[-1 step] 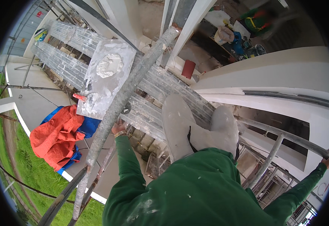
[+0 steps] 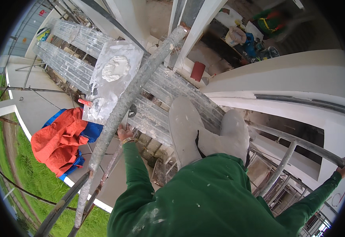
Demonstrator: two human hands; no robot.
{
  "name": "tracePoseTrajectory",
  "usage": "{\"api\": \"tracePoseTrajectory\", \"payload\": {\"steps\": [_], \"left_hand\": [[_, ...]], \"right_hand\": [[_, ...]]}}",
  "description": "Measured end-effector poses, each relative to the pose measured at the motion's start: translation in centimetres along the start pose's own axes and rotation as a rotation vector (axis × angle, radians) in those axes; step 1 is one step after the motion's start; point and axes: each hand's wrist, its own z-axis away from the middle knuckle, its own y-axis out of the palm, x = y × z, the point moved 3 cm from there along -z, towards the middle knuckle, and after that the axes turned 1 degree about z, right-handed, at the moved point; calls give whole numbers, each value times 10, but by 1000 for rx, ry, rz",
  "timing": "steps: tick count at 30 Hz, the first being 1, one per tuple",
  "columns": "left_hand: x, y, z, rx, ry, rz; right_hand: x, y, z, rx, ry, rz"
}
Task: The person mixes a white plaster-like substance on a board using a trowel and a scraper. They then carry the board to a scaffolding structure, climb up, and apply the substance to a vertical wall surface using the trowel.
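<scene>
My left hand [image 2: 124, 133] reaches under the slanting scaffold pipe [image 2: 119, 100] and is closed at the near corner of a flat grey board [image 2: 107, 89]; the pipe hides part of that corner. A mound of white plaster [image 2: 116, 68] lies on the board, with smears around it. A red-handled tool [image 2: 85, 102] rests at the board's left edge, its blade hard to make out. Far to the right, my right hand [image 2: 344, 170] is wrapped round the end of a metal scaffold rail [image 2: 314, 147].
I am on ribbed metal planks [image 2: 156, 118] with gaps between them. An orange-and-blue tarp [image 2: 60, 140] hangs at left above grass. A red cylinder [image 2: 197, 71] sits on a ledge near a small tool. Beyond the opening is another person [image 2: 270, 21] near sacks and buckets.
The board has shifted slightly to the right. My left hand has moved a little at its corner. My right hand stays on the rail.
</scene>
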Motion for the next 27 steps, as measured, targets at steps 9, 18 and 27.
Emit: {"api": "tracePoseTrajectory", "payload": {"steps": [9,18,27], "left_hand": [[66,-80,146,-165,-40,61],[136,-115,205,-222,-106,57],[227,-172,237,-300,-505,-753]], "right_hand": [[5,5,12,32,-44,-60],[-17,10,23,207,-367,186],[6,42,91,43,-117,-4]]}}
